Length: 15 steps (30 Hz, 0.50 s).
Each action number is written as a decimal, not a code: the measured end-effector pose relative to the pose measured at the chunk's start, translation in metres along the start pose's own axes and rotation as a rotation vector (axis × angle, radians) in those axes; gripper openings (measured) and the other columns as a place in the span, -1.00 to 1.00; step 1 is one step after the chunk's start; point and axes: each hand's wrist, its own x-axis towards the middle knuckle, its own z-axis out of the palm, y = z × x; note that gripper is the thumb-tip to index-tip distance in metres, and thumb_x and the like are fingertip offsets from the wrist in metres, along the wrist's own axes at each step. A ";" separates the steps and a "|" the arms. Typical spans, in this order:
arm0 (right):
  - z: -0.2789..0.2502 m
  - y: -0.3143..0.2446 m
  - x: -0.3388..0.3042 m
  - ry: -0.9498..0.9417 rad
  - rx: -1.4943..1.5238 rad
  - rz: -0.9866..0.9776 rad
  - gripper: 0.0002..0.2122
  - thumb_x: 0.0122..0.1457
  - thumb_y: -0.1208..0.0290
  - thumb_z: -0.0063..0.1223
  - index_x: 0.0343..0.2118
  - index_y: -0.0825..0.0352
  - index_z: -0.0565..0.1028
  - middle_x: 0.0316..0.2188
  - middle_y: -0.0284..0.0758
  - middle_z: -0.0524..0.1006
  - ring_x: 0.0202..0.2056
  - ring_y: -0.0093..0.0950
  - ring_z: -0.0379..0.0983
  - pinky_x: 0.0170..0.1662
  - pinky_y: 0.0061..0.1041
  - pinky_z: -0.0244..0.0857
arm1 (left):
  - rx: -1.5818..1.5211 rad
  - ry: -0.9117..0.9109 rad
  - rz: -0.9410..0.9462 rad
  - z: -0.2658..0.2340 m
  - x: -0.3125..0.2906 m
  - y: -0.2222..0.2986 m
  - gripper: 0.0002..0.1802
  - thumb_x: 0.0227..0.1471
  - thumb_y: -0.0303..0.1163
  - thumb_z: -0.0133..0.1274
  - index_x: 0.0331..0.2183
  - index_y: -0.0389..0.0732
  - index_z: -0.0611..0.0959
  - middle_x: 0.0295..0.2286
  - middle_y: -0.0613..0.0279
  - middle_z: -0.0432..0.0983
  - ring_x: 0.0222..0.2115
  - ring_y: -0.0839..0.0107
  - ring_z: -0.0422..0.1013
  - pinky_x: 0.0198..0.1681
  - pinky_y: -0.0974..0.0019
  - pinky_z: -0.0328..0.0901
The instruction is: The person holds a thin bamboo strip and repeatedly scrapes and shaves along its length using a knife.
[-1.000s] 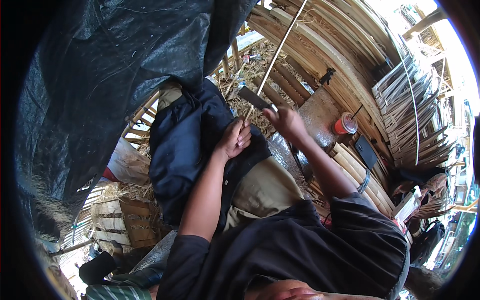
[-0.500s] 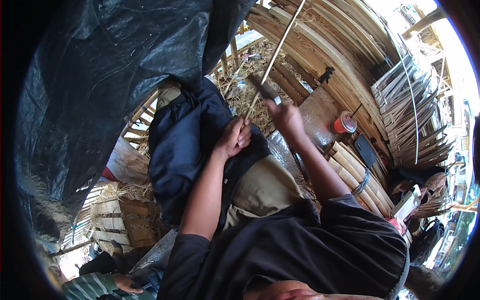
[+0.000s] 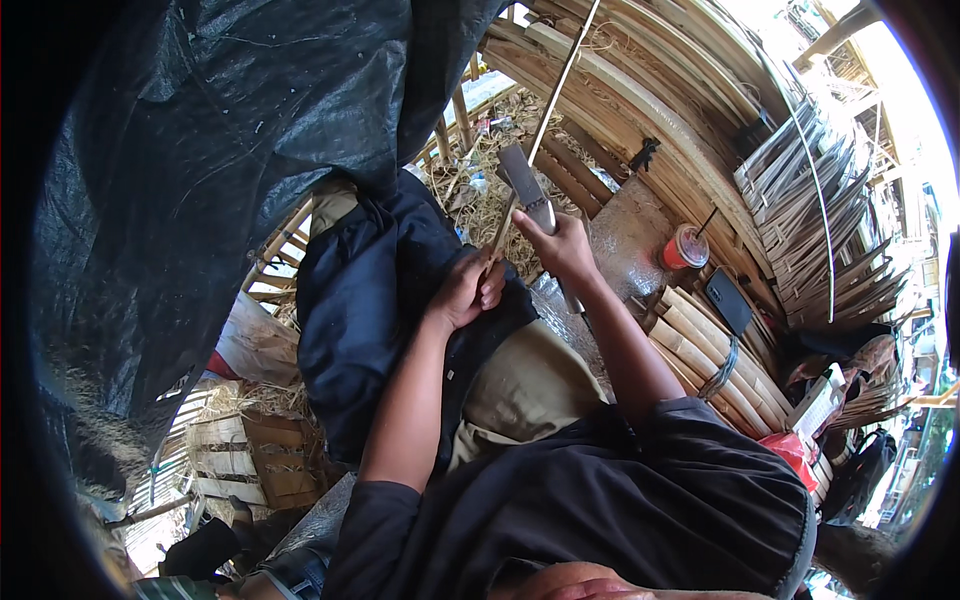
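My right hand [image 3: 562, 248] is closed on the handle of a broad flat blade [image 3: 526, 182], blade tilted up and away. My left hand [image 3: 467, 292] pinches the near end of a long thin bamboo strip [image 3: 556, 95] that runs far up the frame, resting on the dark cloth [image 3: 370, 300] over my lap. Red cup [image 3: 686, 247] and dark phone [image 3: 729, 301] sit to the right; black tarp [image 3: 220, 150] on the left.

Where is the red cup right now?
In the head view the red cup stands right of centre, on a flat slab beyond the right hand, with a dark phone just to its right on the bamboo bundle.
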 end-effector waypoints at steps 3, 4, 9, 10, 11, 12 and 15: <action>0.015 -0.020 -0.004 -0.134 0.226 0.084 -0.62 0.10 0.09 0.29 -0.56 0.33 0.47 -0.73 -0.48 0.37 -0.73 -0.69 0.26 -0.68 -0.58 0.11 | 0.057 0.004 -0.011 -0.010 -0.002 -0.003 -0.63 0.29 0.01 -0.17 -0.32 -0.10 0.40 -0.71 0.43 0.17 -0.73 0.57 0.12 -0.66 0.46 0.09; 0.018 -0.017 0.002 -0.131 0.224 0.087 -0.62 0.10 0.09 0.29 -0.56 0.33 0.47 -0.73 -0.48 0.37 -0.73 -0.69 0.26 -0.68 -0.58 0.11 | 0.055 0.002 -0.014 -0.008 0.000 -0.004 -0.63 0.29 0.01 -0.17 -0.32 -0.10 0.40 -0.71 0.43 0.17 -0.73 0.57 0.12 -0.66 0.46 0.09; 0.026 -0.020 0.018 -0.097 0.219 -0.004 -0.77 0.06 0.32 0.25 -0.48 0.39 0.49 -0.72 -0.42 0.41 -0.73 -0.65 0.32 -0.69 -0.54 0.18 | -0.060 -0.045 -0.048 -0.015 0.000 0.002 -0.65 0.28 0.01 -0.15 -0.23 -0.09 0.44 -0.59 0.34 0.38 -0.61 0.49 0.32 -0.50 0.40 0.28; 0.025 -0.021 0.019 -0.081 0.230 0.000 -0.77 0.06 0.32 0.25 -0.48 0.40 0.50 -0.72 -0.41 0.41 -0.73 -0.64 0.32 -0.69 -0.54 0.17 | -0.063 -0.045 -0.051 -0.007 0.001 0.002 -0.65 0.28 0.01 -0.15 -0.23 -0.09 0.44 -0.59 0.34 0.38 -0.61 0.49 0.32 -0.50 0.40 0.28; 0.016 -0.028 0.016 -0.071 0.221 0.020 -0.79 0.06 0.34 0.24 -0.48 0.40 0.50 -0.71 -0.41 0.42 -0.73 -0.64 0.31 -0.69 -0.55 0.17 | -0.072 0.073 0.030 0.008 0.006 0.001 -0.56 0.25 0.07 -0.15 -0.15 -0.12 0.45 -0.44 0.24 0.47 -0.43 0.41 0.42 -0.34 0.33 0.34; 0.013 -0.025 0.018 -0.061 0.216 0.028 -0.79 0.06 0.34 0.24 -0.48 0.40 0.50 -0.71 -0.41 0.42 -0.73 -0.64 0.31 -0.69 -0.55 0.17 | -0.080 0.190 0.111 0.019 0.011 0.000 -0.47 0.23 0.13 -0.14 -0.08 -0.14 0.47 -0.28 0.13 0.56 -0.25 0.32 0.52 -0.18 0.26 0.40; 0.009 -0.032 0.013 -0.043 0.197 -0.012 -0.75 0.00 0.31 0.24 -0.41 0.46 0.56 -0.64 -0.29 0.53 -0.64 -0.54 0.47 -0.60 -0.48 0.32 | -0.233 0.239 0.190 0.009 0.014 -0.001 -0.54 0.27 0.04 -0.16 -0.08 -0.15 0.47 -0.15 0.11 0.56 -0.07 0.23 0.49 0.03 0.20 0.37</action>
